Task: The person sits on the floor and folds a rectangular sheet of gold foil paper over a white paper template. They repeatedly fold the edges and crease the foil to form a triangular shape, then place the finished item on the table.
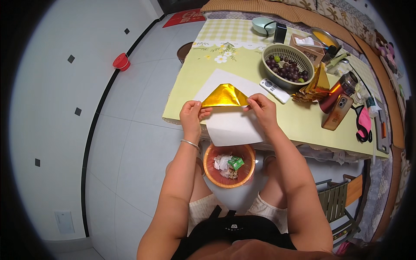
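One gold foil sheet (224, 96), folded into a trapezoid, is held over white paper (236, 130) at the near left of the table (184, 89); its left corner is pinched by the left hand (192, 114), its right by the right hand (263, 111). To the right, a white remote (275, 91) is laid near a colander (271, 77) filled with grapes (289, 70). Farther right, folded gold papers (317, 86), a red flask (339, 92) and a phone (337, 112) are grouped. An orange bin (207, 171) is placed below the near edge.

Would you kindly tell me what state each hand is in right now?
Left hand: closed, holding the left corner of the folded gold foil.
Right hand: closed, holding the foil's right corner.
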Demonstrator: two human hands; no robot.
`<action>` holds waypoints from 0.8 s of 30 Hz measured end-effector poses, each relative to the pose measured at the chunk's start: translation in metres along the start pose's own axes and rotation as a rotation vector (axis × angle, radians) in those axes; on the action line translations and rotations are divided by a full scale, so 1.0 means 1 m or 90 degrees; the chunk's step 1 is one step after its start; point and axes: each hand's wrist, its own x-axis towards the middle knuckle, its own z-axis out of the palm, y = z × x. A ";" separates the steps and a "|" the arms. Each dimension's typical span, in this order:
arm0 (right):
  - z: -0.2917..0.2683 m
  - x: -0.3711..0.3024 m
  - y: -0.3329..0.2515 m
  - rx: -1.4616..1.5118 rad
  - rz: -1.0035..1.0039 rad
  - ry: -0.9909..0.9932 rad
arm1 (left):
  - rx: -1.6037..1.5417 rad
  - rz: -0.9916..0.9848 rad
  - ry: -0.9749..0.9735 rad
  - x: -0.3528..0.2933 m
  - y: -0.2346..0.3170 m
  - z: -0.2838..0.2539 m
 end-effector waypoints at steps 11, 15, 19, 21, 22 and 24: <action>-0.013 0.003 -0.011 0.086 0.165 -0.039 | 0.079 -0.033 -0.062 0.000 0.016 -0.003; -0.019 0.002 -0.005 0.077 0.204 -0.066 | 0.135 -0.062 -0.066 -0.004 0.020 -0.004; -0.016 0.001 -0.016 -0.035 0.148 -0.095 | 0.165 -0.020 -0.070 -0.003 0.017 -0.010; -0.014 0.000 -0.020 -0.067 0.112 -0.097 | 0.154 -0.002 -0.067 -0.004 0.018 -0.010; -0.015 -0.001 -0.021 -0.073 0.104 -0.090 | 0.147 0.006 -0.067 -0.004 0.018 -0.007; -0.015 -0.002 -0.023 -0.090 0.124 -0.100 | 0.155 0.026 -0.063 -0.007 0.021 -0.004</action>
